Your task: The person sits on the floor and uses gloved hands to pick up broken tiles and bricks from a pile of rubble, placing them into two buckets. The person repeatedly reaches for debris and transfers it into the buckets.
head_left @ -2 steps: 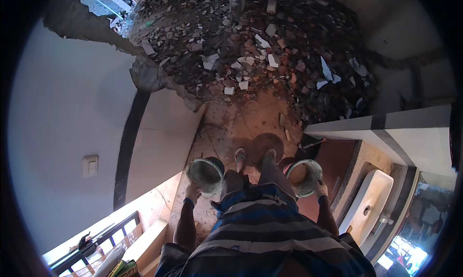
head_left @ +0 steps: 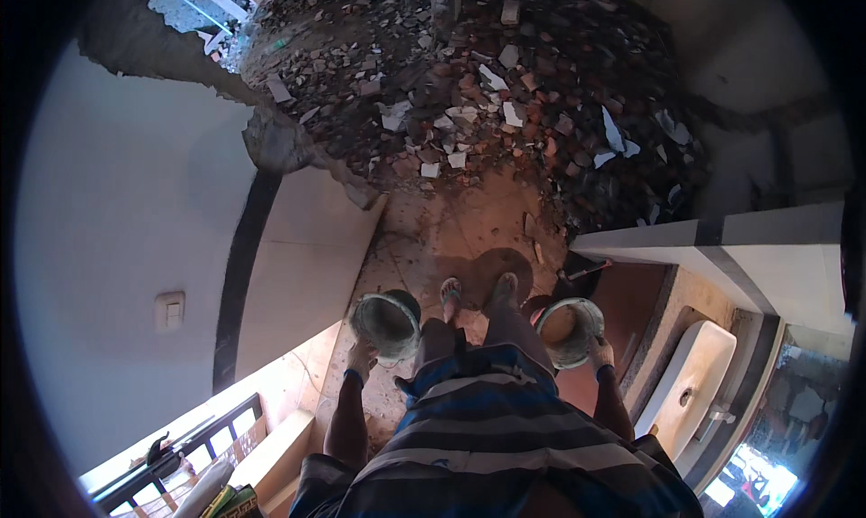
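Low at the person's sides, the two hands each have a bucket. The left hand (head_left: 362, 357) is closed at the near left edge of the left bucket (head_left: 363, 317); whether its fingers hold the rim or a handle cannot be told. The right hand (head_left: 600, 350) is likewise closed at the outer edge of the right bucket (head_left: 591, 321), its exact hold too small to make out. Both buckets are greyish green and round, mouths facing up toward the head, and what lies inside them is too dim to judge.

Between the hands come the striped shirt (head_left: 478, 419) and, a little ahead, the left foot (head_left: 451, 294) and right foot (head_left: 508, 288), the left one in a strapped sandal on the dusty floor (head_left: 474, 216). Well ahead of both hands spreads a heap of rubble (head_left: 487, 112), with broken brick and pale flat pieces. Just ahead of the right hand lies a tool with a reddish handle (head_left: 591, 270). To the right of that hand is a white sink (head_left: 690, 374) with a tap (head_left: 722, 413). Out to the left of the left hand stands a pale wall (head_left: 117, 211) bearing a switch (head_left: 169, 310), and behind it, lower left, a dark railing (head_left: 221, 432).
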Motion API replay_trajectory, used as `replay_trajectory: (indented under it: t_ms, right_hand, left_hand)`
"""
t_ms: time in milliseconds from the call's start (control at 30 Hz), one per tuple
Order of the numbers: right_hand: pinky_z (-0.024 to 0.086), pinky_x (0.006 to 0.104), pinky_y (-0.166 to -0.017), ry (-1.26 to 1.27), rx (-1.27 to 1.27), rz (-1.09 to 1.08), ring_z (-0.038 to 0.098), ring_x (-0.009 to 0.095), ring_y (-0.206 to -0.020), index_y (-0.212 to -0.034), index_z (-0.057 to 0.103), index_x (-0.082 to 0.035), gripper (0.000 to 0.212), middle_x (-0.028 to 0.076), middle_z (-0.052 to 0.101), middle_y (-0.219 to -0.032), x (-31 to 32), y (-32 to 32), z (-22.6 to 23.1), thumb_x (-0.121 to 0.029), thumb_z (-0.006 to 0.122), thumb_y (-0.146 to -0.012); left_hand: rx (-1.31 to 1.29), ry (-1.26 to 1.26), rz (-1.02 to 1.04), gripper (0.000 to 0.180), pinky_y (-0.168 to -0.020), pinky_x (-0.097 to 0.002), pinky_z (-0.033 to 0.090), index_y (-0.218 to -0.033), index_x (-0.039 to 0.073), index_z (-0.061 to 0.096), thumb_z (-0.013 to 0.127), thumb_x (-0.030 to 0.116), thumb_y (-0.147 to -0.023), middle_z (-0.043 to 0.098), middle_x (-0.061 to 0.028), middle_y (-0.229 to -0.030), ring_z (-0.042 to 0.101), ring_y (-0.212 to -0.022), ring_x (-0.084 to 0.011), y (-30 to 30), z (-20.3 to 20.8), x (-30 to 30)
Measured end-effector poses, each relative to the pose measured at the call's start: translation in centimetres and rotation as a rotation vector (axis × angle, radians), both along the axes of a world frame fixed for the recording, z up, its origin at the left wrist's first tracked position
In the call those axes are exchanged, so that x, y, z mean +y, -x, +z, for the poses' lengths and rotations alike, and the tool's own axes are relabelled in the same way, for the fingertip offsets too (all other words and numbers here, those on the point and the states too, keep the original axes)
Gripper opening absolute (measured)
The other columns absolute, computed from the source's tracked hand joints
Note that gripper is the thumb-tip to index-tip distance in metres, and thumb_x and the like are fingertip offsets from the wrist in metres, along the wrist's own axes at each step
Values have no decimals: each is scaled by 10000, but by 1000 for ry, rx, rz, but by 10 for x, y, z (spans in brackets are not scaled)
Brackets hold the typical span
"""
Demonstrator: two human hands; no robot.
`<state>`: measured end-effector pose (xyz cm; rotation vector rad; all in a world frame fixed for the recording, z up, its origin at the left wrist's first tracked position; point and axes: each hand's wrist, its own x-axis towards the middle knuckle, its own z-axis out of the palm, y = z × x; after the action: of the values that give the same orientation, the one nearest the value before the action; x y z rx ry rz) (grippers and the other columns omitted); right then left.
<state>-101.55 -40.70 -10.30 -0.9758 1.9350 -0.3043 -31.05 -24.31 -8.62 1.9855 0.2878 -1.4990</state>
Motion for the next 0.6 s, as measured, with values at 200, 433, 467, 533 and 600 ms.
replay_trajectory:
  t_ms: [200, 433, 467, 533, 600]
  right_hand:
    - [530, 344, -723, 22, -218, -66, 655, 165, -792, -1310, 683, -22, 394, 34, 704, -919, -48, 32, -62, -280, 675, -1012]
    - [509, 437, -722, 36, -51, 294, 660, 282, -869, -1283, 693, -42, 385, 95, 692, -936, -136, 8, -108, -319, 643, -1021]
    - [506, 445, -796, -55, 71, 417, 664, 310, -954, -1277, 699, -26, 406, 132, 705, -1005, -153, -2, -101, -334, 630, -1022]
    - [500, 463, -944, -169, 82, 411, 671, 368, -1125, -1265, 710, 5, 454, 206, 731, -1144, -185, -23, -77, -364, 603, -1023]
    - [498, 472, -1016, -213, 22, 362, 676, 396, -1205, -1263, 714, 19, 477, 244, 742, -1217, -213, -44, -51, -376, 595, -1024]
  left_hand:
    - [-24, 58, -17, 510, -912, -404, 491, -1374, 151, 607, 557, 549, -1059, 696, -71, -1223, 670, -1121, -244, 8, 8, -55]
    - [-210, 28, 122, 484, -970, -421, 538, -1410, 65, 622, 686, 327, -1008, 696, -100, -1193, 683, -1071, -264, 21, 27, -111]
    - [-243, 65, 132, 440, -897, -375, 559, -1361, 64, 654, 678, 318, -1003, 693, -90, -1149, 685, -991, -231, 23, 29, -114]
    - [-273, 3, 100, 368, -776, -351, 555, -1310, 95, 672, 678, 299, -1004, 689, -64, -1062, 679, -904, -190, 22, 35, -121]
    - [-275, 84, 180, 296, -709, -332, 526, -1257, 119, 673, 660, 290, -1016, 677, -44, -994, 665, -850, -166, 24, 43, -124]
